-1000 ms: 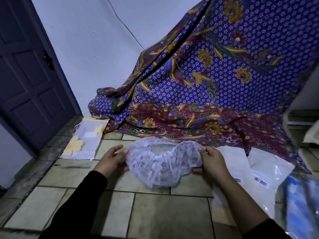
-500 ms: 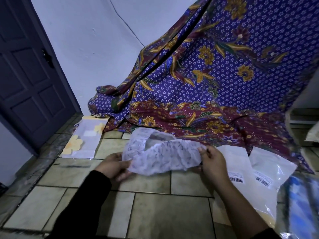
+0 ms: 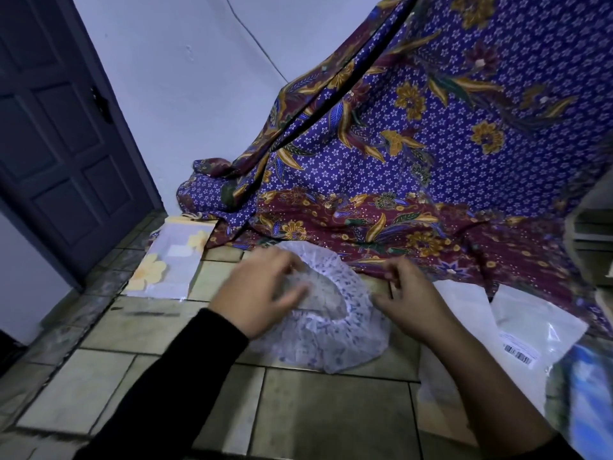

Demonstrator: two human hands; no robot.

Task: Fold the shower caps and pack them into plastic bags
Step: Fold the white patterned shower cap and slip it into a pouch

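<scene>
Shower cap (image 3: pixel 335 330) lies opening-up on the tiled floor (image 3: pixel 331 410), batik cloth (image 3: pixel 414 200) just behind it. Left hand (image 3: pixel 262 293), blurred, rests on it, fingers loosely straight; right hand (image 3: pixel 411 297) touches its right rim, fingers curled, grip unclear.

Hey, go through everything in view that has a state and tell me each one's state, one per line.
Shower cap: unfolded, on the floor, opening up.
Left hand: on the cap's left rim, blurred, grip unclear.
Right hand: at the cap's right rim, grip unclear.
Door: looks closed.
Plastic bags: lying flat on the floor.
Flowered packet: flat on the floor.
</scene>
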